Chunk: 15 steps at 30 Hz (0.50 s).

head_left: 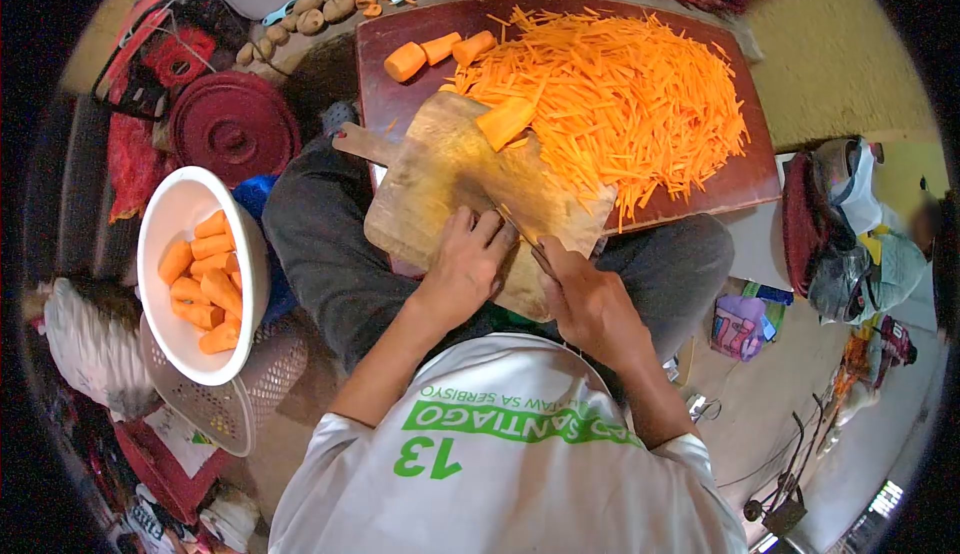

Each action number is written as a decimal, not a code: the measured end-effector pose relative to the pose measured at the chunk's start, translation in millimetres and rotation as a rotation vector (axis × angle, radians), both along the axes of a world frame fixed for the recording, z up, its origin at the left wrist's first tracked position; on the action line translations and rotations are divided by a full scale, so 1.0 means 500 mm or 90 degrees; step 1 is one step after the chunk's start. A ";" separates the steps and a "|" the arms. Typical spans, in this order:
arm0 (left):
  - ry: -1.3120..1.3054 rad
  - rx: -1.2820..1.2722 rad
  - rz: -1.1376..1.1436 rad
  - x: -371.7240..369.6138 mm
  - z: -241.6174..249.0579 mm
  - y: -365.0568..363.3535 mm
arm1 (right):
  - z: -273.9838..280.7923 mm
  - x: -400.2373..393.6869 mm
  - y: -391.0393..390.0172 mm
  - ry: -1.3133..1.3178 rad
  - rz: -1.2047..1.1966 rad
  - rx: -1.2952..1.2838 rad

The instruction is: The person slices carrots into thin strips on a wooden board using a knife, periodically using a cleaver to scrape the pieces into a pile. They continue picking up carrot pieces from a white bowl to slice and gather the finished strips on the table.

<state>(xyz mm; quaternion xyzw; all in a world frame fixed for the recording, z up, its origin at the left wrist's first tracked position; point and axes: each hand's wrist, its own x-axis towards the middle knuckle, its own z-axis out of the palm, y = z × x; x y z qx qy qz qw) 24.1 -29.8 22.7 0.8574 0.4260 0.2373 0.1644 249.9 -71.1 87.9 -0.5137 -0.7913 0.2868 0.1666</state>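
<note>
My right hand is closed around the handle of a knife, its blade angled up and left over the wooden cutting board. Beside the blade, my left hand presses curled fingers onto the board; what lies under them is mostly hidden, with only a speck of orange at the fingertips. A thick carrot chunk rests near the board's top edge. Just beyond, a large heap of carrot strips spreads over the dark red table and partly onto the board. Several carrot pieces stand at the table's far left.
To the left, a white basin holds peeled carrots, above a perforated basket. A dark red lid lies behind it. Potatoes sit on the floor at the back. Plastic bags are at the right.
</note>
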 end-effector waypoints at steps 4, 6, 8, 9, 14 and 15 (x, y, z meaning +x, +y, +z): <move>-0.019 0.012 -0.003 -0.003 0.007 0.004 | 0.031 -0.005 0.000 -0.016 -0.014 -0.009; -0.025 0.012 0.000 -0.008 0.010 -0.001 | 0.033 -0.002 -0.015 -0.027 -0.011 -0.020; -0.026 0.013 -0.005 -0.008 0.011 -0.001 | 0.027 0.002 -0.024 -0.012 -0.015 -0.015; -0.027 0.014 -0.005 -0.007 0.005 0.001 | 0.024 -0.001 -0.022 -0.020 -0.019 -0.026; -0.036 0.021 -0.009 -0.006 -0.002 0.005 | 0.004 -0.021 0.005 -0.010 -0.004 0.005; -0.037 0.011 -0.011 -0.007 -0.001 0.005 | 0.010 -0.020 0.004 -0.017 -0.009 -0.003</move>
